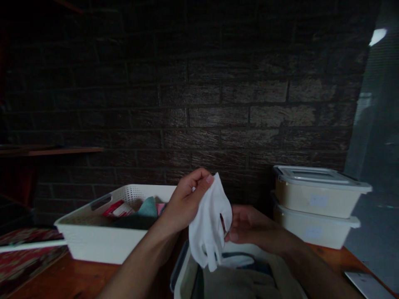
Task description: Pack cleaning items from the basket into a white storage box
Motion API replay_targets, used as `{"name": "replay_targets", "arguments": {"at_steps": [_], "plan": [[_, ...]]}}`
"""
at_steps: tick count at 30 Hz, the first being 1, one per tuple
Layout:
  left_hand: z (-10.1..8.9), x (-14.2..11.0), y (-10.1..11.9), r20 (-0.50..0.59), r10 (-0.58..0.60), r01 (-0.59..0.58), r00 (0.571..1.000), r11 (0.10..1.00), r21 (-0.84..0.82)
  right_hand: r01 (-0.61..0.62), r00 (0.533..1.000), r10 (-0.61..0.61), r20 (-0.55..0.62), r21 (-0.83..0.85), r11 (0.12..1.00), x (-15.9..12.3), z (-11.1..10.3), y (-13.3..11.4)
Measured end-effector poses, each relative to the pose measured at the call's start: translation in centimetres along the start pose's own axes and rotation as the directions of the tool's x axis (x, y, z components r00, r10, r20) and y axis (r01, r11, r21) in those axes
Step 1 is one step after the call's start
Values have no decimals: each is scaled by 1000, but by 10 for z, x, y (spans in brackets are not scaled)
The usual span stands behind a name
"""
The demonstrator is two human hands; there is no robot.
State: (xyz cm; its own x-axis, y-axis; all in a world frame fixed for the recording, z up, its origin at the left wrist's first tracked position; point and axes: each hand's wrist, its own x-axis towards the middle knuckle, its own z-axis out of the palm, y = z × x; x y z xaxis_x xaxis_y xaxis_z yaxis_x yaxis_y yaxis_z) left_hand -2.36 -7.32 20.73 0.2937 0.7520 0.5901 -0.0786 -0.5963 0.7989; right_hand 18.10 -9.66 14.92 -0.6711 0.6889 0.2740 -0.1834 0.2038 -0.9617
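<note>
A white fabric glove (209, 226) hangs fingers-down in front of me. My left hand (190, 198) pinches it at the top between thumb and fingers. My right hand (249, 226) is at its right edge, thumb and fingers closed on the cloth there, partly hidden behind it. Below the glove stands an open white container (184, 277). Inside lie more gloves (240, 282), greyish and white ones, with some dark blue cloth among them. My forearms cover part of the container's sides.
On the left, a white perforated basket (96, 245) holds a red-and-white packet (120, 209) and teal cloth (148, 207). Two lidded boxes (318, 199) are stacked at right. A phone-like flat object (370, 284) lies on the wooden table (84, 280). A brick wall (202, 104) rises behind.
</note>
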Motion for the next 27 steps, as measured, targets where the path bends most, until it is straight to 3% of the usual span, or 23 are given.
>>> {"name": "replay_targets", "arguments": {"at_steps": [3,6,10,15,19,24,27], "plan": [[1,2,-2,-64,-15,12,998,999,-41,-89,996,88,-24,-44,995,0,-5,9],[-2,7,-6,-181,-22,7,983,996,-84,-52,996,40,-75,-171,984,-2,-13,9],[-14,16,-14,-337,-31,-17,941,990,-141,9,988,-42,-152,-215,977,-3,-17,2],[-28,25,-24,-471,9,-97,882,982,-163,-69,956,9,-293,-194,979,-3,-15,1],[-28,25,-25,-453,27,-102,891,985,-140,-67,955,9,-296,-187,980,-4,-21,1],[-41,29,-23,-570,87,-190,817,974,-124,-49,979,21,-205,-129,990,-11,-40,1],[-42,28,-20,-583,96,-206,807,970,-125,-67,981,38,-192,-145,987,-12,-43,1]]}}
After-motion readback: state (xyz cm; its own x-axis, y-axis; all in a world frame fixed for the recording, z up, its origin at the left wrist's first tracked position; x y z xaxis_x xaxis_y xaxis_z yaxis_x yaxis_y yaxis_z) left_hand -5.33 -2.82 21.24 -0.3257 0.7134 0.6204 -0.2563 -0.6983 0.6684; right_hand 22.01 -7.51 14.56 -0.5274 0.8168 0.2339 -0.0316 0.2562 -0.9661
